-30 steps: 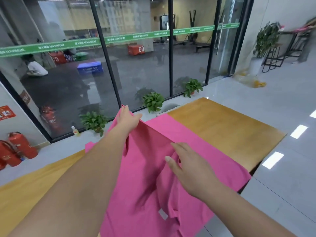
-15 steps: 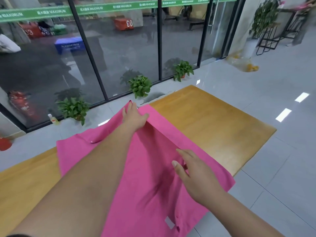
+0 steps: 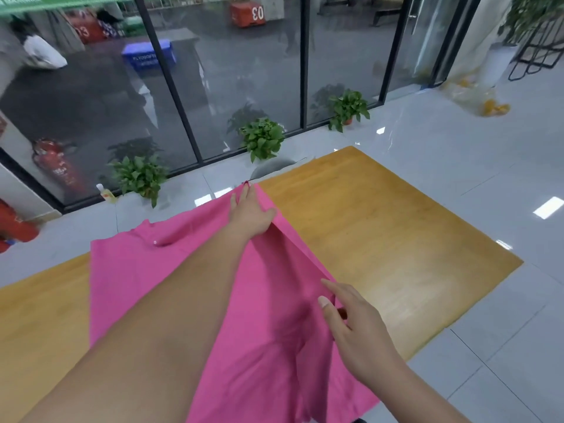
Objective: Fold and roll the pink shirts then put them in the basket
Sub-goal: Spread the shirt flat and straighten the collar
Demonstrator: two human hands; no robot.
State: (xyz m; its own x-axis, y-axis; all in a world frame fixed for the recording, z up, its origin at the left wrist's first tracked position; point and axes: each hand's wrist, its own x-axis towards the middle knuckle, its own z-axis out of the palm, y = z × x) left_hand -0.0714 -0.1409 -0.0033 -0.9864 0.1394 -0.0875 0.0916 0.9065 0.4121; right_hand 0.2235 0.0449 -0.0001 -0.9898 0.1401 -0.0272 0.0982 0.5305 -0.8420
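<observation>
Head view: shirt (image 3: pixel 158 285) lies on the table (image 3: pixel 381 239), long axis near to far; left hand (image 3: pixel 248 213) presses flat at its far end; right hand (image 3: pixel 357 325) touches the near right edge, grip unclear.

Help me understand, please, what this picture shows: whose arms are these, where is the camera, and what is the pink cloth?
No machine here: a person works with bare hands, and the single camera sits on their head, looking forward and down. A pink shirt lies spread on a wooden table, one side folded over. The left hand presses flat on its far corner. The right hand touches the folded edge nearer the person; whether it pinches the cloth is unclear.
</observation>
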